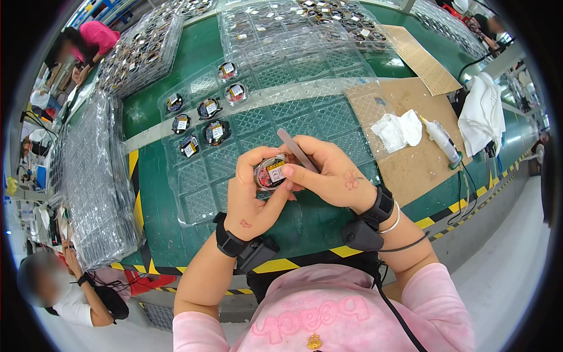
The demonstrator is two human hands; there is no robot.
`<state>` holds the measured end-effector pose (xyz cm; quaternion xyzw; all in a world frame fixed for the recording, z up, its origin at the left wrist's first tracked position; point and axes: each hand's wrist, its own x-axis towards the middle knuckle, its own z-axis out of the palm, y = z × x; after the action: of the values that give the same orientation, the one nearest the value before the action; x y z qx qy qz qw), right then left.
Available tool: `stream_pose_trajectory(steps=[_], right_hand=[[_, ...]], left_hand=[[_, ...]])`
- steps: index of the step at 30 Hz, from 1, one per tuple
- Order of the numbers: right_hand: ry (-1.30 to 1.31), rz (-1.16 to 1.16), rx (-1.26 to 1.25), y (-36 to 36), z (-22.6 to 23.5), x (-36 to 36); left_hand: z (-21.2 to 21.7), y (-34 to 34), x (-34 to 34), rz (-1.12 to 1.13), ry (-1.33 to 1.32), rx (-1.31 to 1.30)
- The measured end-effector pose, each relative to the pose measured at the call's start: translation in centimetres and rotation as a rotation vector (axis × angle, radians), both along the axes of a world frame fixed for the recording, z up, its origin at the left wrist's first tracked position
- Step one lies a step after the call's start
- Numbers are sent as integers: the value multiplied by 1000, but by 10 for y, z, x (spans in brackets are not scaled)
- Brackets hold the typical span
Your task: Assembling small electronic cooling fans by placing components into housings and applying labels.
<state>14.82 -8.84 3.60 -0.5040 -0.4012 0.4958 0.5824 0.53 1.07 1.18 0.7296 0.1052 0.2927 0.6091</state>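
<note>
Clear plastic tray (pixel 305 120) covers the middle of the green desk (pixel 158 188); seven small round parts (pixel 202 126) fill cells near its left edge, the other cells bare. Over its near edge, the left hand (pixel 252 196) grips a round part (pixel 270 172) while the right hand (pixel 331 173) pinches tweezers (pixel 296 149) against it.

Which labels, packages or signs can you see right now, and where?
Yellow-and-white label: on the round red part held in both hands.
Small white-and-yellow labels: on seven round dark parts in the clear plastic tray, upper left.
Clear blister trays: stacked at the left.
No signs or screens.
</note>
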Motion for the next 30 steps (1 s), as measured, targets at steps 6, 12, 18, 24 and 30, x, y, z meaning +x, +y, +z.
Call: stream_pose_trajectory(steps=[6, 12, 18, 24, 30], right_hand=[[155, 33, 11, 2, -4, 1], [232, 74, -31, 3, -4, 2], [-166, -206, 80, 2, 1, -10], [-773, -342, 364, 5, -3, -11], [-777, -286, 389, 3, -3, -2]], left_hand=[[-1, -2, 0, -28, -22, -111], [-3, -1, -1, -52, -12, -177], [-4, 2, 0, 20, 59, -51], [0, -1, 2, 162, 73, 61], [-1, 2, 2, 69, 67, -48]])
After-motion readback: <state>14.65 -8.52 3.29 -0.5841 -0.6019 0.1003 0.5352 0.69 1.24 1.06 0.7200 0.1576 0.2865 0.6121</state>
